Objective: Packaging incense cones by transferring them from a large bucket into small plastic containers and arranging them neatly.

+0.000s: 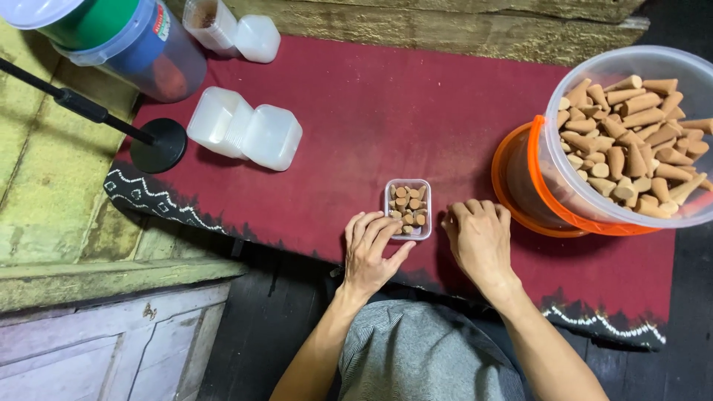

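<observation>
A small clear square box [407,209] with several tan cone-shaped pieces inside sits on the dark red cloth [386,111]. My left hand [370,252] rests against the box's near left corner, fingertips touching its rim and the cones. To the right of the box, apart from it, my right hand [477,238] lies knuckles-up on the cloth with fingers curled under; what is in it is hidden. A large clear bucket [631,134] heaped with the same tan cones stands tilted in an orange holder [520,186] at the right.
Empty clear boxes [243,129] lie open at the cloth's left, more boxes [232,30] at the back. A black stand base [158,145] with its rod and a big lidded container [119,41] sit at far left. Wooden ledge below left.
</observation>
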